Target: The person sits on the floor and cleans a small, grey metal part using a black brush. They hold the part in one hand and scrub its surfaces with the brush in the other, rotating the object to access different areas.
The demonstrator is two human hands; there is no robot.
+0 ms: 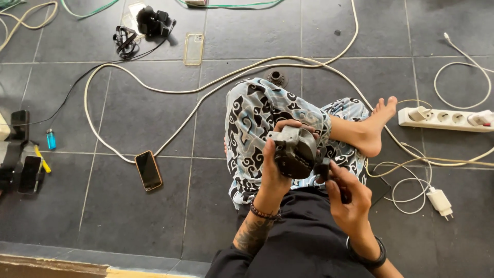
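I sit cross-legged on a dark tiled floor in patterned trousers. My left hand (275,170) grips a dark grey metal mechanical part (293,150), roundish and blocky, held over my lap. My right hand (347,198) pinches a small black piece (323,169) at that part's right side; what the piece is cannot be made out. Beaded bracelets circle both wrists, and my bare foot (374,126) lies to the right.
A phone (148,170) lies face up on the floor at left, with a clear phone case (194,49) farther back. White cables loop across the tiles. A power strip (445,119) and a white charger (440,202) sit at right. More phones and a blue lighter (50,139) are at far left.
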